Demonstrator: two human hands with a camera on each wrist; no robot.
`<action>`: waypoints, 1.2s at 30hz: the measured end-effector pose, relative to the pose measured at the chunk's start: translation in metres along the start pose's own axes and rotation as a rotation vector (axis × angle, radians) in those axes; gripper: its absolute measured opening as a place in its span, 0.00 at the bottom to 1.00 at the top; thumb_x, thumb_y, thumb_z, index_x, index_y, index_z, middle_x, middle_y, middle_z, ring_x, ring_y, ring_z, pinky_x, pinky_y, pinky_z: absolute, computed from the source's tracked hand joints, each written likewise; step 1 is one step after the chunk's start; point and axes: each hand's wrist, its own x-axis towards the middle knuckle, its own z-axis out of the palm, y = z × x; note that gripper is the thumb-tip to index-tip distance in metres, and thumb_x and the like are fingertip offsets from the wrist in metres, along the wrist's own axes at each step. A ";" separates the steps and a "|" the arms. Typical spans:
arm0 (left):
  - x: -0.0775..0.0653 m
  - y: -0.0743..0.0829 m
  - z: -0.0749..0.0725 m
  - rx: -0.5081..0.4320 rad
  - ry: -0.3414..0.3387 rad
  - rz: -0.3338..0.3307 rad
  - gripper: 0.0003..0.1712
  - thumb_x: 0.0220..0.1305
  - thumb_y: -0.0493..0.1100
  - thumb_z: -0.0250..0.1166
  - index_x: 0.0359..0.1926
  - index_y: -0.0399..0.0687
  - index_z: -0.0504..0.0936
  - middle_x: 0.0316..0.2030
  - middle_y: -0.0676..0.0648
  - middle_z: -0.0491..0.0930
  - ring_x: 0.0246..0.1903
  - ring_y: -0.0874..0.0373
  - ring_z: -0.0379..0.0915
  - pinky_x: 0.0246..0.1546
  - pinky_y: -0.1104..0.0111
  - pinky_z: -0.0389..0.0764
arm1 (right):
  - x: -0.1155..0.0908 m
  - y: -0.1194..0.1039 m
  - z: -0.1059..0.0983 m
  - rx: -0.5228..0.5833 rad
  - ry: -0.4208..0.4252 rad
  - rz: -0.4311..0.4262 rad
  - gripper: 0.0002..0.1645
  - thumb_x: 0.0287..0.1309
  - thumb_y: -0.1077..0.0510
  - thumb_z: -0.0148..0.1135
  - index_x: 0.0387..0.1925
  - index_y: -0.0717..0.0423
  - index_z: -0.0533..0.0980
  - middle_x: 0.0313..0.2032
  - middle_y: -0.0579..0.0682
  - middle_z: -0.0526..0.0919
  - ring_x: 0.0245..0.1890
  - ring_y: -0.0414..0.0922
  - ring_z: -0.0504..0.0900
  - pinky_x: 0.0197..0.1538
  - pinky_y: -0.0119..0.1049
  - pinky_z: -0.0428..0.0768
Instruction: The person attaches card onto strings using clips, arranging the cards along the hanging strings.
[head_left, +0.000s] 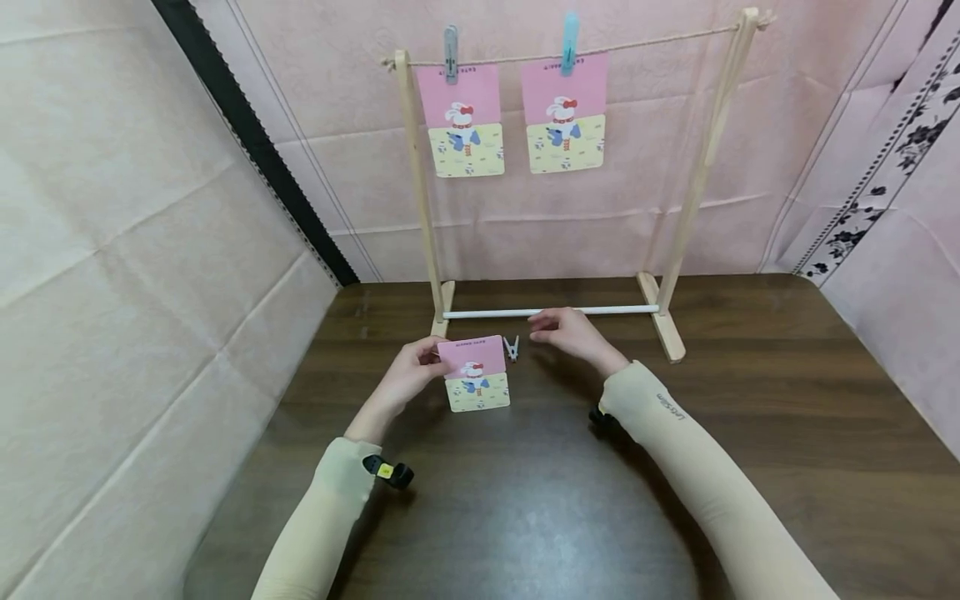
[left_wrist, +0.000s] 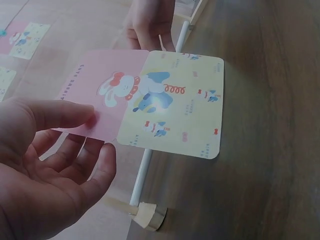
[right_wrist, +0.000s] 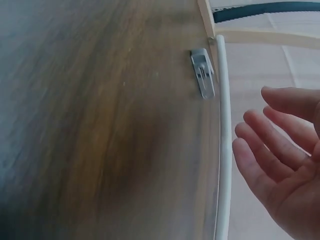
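My left hand pinches a pink and yellow card by its pink part, thumb on the printed face and the other fingers behind. A white rabbit with a red bow is printed across the card, as the left wrist view shows. On the table just right of the card lies a grey clothespin, seen lengthwise in the right wrist view. My right hand hovers by the white crossbar, fingers loosely bent and nothing in them.
A wooden frame stands at the back of the brown table. From its rope hang two matching cards, held by a grey clothespin and a blue clothespin. Pink cloth covers the wall behind.
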 end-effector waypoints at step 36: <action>-0.027 0.025 -0.003 -0.049 -0.026 -0.024 0.15 0.64 0.32 0.68 0.51 0.35 0.82 0.44 0.40 0.84 0.42 0.50 0.75 0.45 0.62 0.75 | 0.037 -0.021 0.062 -0.286 -0.049 0.205 0.26 0.62 0.45 0.69 0.50 0.62 0.79 0.35 0.54 0.84 0.33 0.47 0.81 0.41 0.42 0.79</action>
